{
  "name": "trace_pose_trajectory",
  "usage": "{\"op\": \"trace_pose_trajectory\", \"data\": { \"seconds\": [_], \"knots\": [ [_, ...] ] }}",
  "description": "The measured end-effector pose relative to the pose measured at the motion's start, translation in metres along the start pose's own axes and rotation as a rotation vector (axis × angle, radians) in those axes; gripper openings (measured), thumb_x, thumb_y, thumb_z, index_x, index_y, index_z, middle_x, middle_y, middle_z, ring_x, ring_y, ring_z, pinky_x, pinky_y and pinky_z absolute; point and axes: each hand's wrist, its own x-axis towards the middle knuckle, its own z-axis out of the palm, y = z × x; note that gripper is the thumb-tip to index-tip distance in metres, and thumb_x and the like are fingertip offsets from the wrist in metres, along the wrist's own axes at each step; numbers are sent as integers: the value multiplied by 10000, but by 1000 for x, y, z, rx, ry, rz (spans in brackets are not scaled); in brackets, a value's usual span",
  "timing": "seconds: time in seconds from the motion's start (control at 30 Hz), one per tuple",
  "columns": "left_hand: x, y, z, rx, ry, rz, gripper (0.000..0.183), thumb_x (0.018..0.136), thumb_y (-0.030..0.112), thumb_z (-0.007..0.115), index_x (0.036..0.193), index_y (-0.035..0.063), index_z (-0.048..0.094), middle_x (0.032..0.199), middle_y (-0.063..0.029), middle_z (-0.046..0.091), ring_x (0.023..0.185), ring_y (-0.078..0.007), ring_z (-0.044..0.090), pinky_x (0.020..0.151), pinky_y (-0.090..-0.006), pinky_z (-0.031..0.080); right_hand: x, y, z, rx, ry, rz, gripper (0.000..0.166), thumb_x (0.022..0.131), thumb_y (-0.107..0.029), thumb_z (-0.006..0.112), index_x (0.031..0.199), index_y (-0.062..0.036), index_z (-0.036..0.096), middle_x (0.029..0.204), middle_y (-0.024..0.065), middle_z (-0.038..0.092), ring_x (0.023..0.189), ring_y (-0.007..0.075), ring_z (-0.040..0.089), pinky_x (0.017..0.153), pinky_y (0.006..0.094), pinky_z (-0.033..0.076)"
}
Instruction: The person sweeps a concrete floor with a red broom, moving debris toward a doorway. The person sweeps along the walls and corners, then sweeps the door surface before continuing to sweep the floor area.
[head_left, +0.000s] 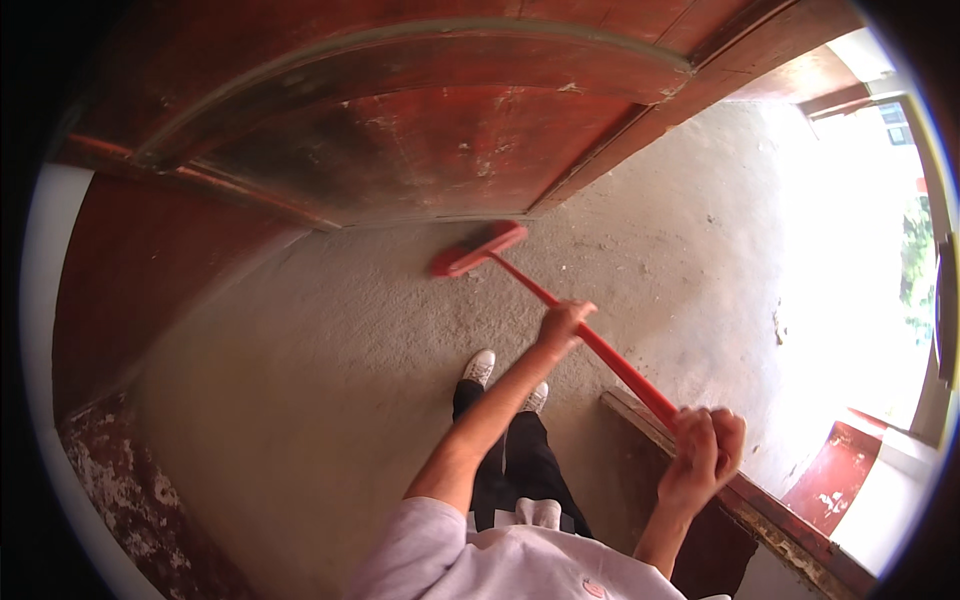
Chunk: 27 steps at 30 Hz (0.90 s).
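A red push broom (480, 251) lies across the view, its head on the rough concrete floor (375, 315) near the foot of a red wooden door (450, 157). My left hand (564, 326) grips the lower part of the red broom handle (634, 379). Around the handle's upper end my right hand (705, 450) is closed, close to my body on the right. The handle slants from the broom head down to the lower right. Bristles on the head look blurred.
A worn wooden door frame (750, 502) stands close by my right arm. Peeling red paint covers the low wall (142, 495) at left. Bright daylight falls on the floor at right, beside an opening with greenery outside. My white shoes (480, 366) stand below the broom.
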Motion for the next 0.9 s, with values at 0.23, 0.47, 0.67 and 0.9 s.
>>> {"op": "trace_pose_trajectory", "data": {
  "seconds": [0.23,0.47,0.67,0.9],
  "knots": [
    [31,96,29,-161,-170,194,470,588,18,668,1025,117,525,915,-50,595,907,-244,564,762,-372,449,-17,-68,12,-296,279,-284,55,712,17,479,715,-8,430,567,76,471,435,108,359,445,295,329],
    [-14,131,-63,-61,-191,96,418,670,96,639,1077,134,547,909,-60,614,846,-230,582,761,-373,420,-12,-90,-60,188,-134,-251,102,653,19,482,616,-15,394,532,97,460,418,146,365,438,307,326],
    [-93,20,-134,269,36,-273,370,632,84,664,993,118,593,727,-52,577,696,-223,564,624,-331,461,-7,24,-16,361,-599,99,75,662,79,506,714,26,497,625,92,498,538,166,442,471,264,342],
    [-94,-20,-25,105,-83,-183,325,577,43,643,896,84,595,772,-90,604,755,-277,577,671,-360,456,-10,27,-56,62,-316,291,40,752,42,463,760,3,455,601,55,462,556,122,432,537,256,360]
  ]
}}
